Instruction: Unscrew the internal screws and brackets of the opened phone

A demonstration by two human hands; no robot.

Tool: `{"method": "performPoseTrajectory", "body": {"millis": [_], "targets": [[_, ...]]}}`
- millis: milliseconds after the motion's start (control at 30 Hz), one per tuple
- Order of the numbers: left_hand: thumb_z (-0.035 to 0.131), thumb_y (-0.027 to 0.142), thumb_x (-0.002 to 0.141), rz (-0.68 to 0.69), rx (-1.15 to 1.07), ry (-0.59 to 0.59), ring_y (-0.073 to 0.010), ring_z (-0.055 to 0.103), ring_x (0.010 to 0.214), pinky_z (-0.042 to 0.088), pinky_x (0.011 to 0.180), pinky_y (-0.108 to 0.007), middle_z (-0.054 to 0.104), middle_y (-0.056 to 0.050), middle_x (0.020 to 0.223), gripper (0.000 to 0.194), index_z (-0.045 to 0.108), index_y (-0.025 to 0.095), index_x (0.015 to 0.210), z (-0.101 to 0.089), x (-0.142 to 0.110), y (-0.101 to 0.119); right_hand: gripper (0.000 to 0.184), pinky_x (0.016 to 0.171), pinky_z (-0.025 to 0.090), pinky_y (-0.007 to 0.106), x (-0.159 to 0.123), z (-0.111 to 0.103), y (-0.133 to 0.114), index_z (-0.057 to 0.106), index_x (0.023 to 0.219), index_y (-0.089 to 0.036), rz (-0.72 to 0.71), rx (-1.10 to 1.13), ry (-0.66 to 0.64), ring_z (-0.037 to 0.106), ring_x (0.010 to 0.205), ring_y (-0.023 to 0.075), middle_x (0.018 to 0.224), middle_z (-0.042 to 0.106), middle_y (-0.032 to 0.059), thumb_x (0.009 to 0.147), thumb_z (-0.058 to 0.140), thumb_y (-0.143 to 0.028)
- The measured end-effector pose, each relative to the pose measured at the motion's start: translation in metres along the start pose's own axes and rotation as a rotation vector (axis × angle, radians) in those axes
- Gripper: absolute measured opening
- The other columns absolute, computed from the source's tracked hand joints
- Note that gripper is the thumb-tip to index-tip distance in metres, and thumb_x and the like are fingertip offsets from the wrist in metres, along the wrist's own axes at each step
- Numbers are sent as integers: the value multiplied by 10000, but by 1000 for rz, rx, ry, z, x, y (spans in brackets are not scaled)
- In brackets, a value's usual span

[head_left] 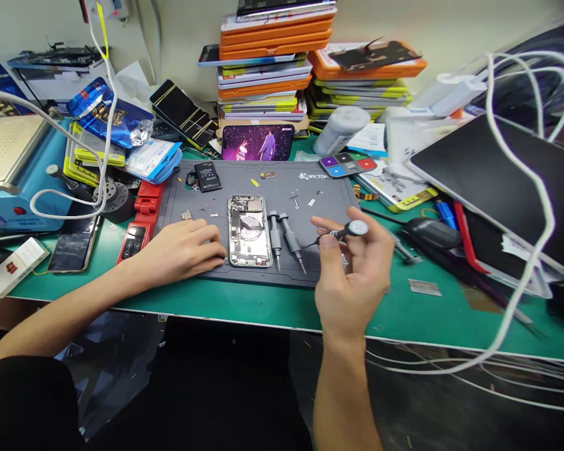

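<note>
An opened phone (249,229) with its insides showing lies on a grey work mat (263,181). My left hand (183,248) rests flat on the mat beside the phone's left edge, fingertips touching it. My right hand (352,275) is raised near the mat's right end, fingers closed on a small screwdriver (345,232) with a round silver cap. Two more screwdrivers (284,237) lie just right of the phone. A black battery (207,176) and small loose parts sit at the mat's far side.
A lit phone (257,143) leans at the back under stacks of orange and yellow boxes (272,56). A blue machine (14,169) stands at the left, a red tool (138,222) by the mat, a tablet (498,169) and white cables (540,207) at the right.
</note>
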State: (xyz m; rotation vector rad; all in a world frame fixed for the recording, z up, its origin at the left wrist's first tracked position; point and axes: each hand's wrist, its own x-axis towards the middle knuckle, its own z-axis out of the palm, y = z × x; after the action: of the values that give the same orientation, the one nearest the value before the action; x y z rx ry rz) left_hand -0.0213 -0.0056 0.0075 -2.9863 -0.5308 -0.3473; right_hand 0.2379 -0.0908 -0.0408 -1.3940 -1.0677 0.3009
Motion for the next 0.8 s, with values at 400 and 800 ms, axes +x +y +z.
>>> {"method": "performPoseTrajectory", "body": {"millis": [400,800], "targets": [[646,351,1038,-257,-512,-12,-163,645,998,469,874,-293,684,-22,1069,144,710,225,1064,-16,3,11,425,1015,579,448,0,-1,-4,535,1423,-263,22,9,-38,734,1202,226,1244,777,76,1007,604,-318],[636,356,1032,-367,-263,-18,-195,622,999,454,800,-293,669,-28,1026,161,706,212,1053,-4,33,29,412,1022,559,444,0,-4,-6,538,1410,-246,14,30,-61,730,1203,220,1232,784,82,1010,599,-319]]}}
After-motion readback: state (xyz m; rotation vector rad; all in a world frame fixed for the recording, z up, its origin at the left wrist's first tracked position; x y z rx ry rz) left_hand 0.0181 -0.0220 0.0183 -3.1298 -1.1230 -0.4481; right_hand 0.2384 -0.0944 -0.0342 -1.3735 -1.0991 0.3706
